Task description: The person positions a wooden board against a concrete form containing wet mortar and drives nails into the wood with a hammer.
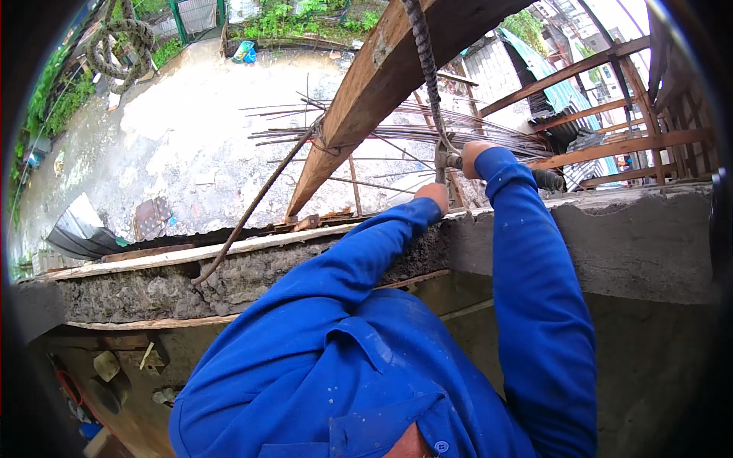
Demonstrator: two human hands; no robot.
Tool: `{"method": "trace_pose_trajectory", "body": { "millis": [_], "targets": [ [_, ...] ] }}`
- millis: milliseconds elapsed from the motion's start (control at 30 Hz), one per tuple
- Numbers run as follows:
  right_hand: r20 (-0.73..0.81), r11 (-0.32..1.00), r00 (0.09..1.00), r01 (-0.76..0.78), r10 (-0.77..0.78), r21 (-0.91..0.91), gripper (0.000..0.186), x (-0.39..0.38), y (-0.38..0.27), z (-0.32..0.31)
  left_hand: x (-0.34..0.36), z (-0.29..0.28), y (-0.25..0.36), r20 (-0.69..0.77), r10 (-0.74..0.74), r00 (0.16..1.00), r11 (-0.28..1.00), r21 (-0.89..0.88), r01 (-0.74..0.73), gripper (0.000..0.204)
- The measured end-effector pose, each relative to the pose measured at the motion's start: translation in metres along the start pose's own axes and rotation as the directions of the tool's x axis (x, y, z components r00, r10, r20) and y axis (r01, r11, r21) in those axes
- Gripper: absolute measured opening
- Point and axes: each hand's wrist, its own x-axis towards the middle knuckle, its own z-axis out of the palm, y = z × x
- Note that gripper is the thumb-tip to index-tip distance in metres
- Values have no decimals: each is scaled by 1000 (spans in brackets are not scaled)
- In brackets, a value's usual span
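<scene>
A thick twisted rope (424,65) hangs from the top and ends in a thin loop at a short grey-brown upright piece (443,156), whose kind I cannot make out. At its lower end is my left hand (433,197), fingers curled in, with its grip partly hidden. Higher and to the right, my right hand (476,158) is closed around a short rod-like part joined to that piece. A dark ribbed thing (547,179) shows beyond my right wrist. Both hands are just over the concrete wall top (489,229), arms stretched forward in blue sleeves.
A heavy timber (359,99) slants across the front, with wire tied round it. Bundled steel bars (489,137) lie behind. A bent bar (256,210) leans on the rough ledge. Wooden framing (649,99) stands right; a coiled rope (122,53) hangs upper left.
</scene>
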Motion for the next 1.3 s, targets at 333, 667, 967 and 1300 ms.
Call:
{"method": "trace_pose_trajectory", "body": {
  "millis": [333, 667, 967, 1300],
  "targets": [
    [-24, 993, 993, 114, -114, 10, 30, 10, 19, 20, 32, 1, -23, 500, -230, 835, 794, -400, 458, 18],
    [17, 998, 998, 60, -61, 30, 31, 0, -5, 16, 59, 22, -68, 660, -69, 748, 964, -150, 221, 35],
    [64, 988, 987, 148, -145, -43, 32, 16, -7, 25, 68, 33, -82, 730, 2, 684, 993, -83, 85, 30],
    [41, 993, 993, 115, -115, 1, 32, 34, 0, 45, 31, 5, -56, 662, -28, 749, 901, -308, 306, 41]
  ]
}}
